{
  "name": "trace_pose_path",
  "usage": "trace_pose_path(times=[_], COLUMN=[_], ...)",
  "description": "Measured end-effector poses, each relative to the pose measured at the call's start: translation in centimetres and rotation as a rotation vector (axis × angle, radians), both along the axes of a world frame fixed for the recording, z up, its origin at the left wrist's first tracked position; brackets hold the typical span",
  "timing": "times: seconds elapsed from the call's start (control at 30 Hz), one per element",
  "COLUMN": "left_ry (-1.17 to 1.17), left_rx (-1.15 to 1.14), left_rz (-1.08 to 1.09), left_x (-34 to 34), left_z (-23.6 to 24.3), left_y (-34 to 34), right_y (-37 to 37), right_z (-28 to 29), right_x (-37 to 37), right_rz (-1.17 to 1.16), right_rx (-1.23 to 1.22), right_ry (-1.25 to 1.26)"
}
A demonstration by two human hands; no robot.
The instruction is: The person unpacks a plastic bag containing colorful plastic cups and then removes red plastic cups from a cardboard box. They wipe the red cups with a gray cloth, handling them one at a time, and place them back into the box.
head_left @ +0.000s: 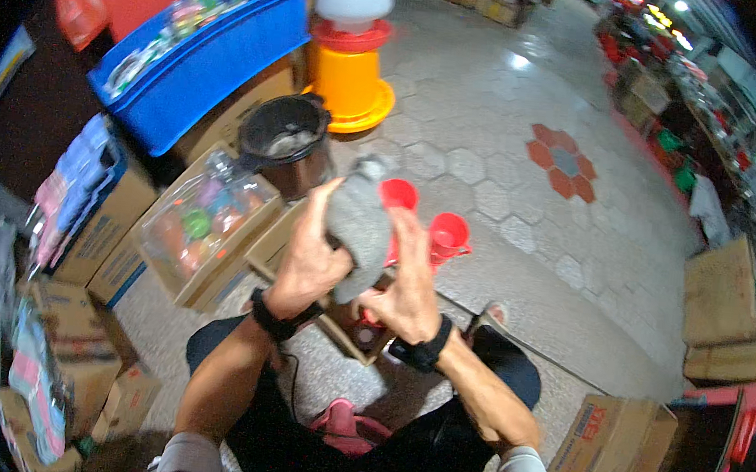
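In front of my lap, a grey cloth (361,220) is bunched up between my two hands. My left hand (310,252) is closed round its left side. My right hand (410,285) presses on its lower right side, thumb near the bottom edge and fingers pointing away from me. A little red shows between the cloth and the right fingers; whether the cloth wraps something I cannot make out. Just beyond the right hand stand red cups (450,233), one partly hidden by the hands. Below the hands is an open cardboard box (349,339) with something red in it.
To the left are a black bucket (250,135), a carton of bagged colourful items (200,217) and a blue bin (203,61). A yellow and red feeder-like container (349,72) stands beyond. Cartons (615,450) lie at right. Under me is a pink stool (347,422).
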State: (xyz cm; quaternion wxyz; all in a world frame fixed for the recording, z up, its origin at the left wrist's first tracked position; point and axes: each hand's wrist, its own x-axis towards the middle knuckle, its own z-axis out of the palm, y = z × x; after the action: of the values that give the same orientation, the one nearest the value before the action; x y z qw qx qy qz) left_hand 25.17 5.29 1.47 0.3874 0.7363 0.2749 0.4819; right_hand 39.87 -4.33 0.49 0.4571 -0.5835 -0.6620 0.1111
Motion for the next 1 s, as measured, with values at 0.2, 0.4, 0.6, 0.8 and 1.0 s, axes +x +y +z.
trace_pose_path(times=[0.2,0.4,0.6,0.8,1.0], left_ry=[0.001,-0.048,-0.265,-0.362,-0.318], left_rx=[-0.101,-0.297,-0.811,-0.841,-0.716], left_rz=[0.087,-0.059,-0.465,-0.454,-0.383], left_x=[-0.6,-3.0,-3.7,-3.2,-2.6], left_z=[-0.1,-0.7,0.3,0.2,0.0], left_y=[0.3,2.2,2.5,1.9,1.7], right_y=[-0.2,-0.1,-0.3,-0.6,-0.8], right_z=[-0.3,-0.8,-0.6,-0.3,0.3], right_x=[0.0,0.5,1.8,2.2,2.3], right_rz=[0.022,0.073,0.151,0.214,0.236], right_rx=[0.019,0.092,0.090,0.085,0.025], right_ry=[0.010,-0.021,-0.052,-0.065,0.038])
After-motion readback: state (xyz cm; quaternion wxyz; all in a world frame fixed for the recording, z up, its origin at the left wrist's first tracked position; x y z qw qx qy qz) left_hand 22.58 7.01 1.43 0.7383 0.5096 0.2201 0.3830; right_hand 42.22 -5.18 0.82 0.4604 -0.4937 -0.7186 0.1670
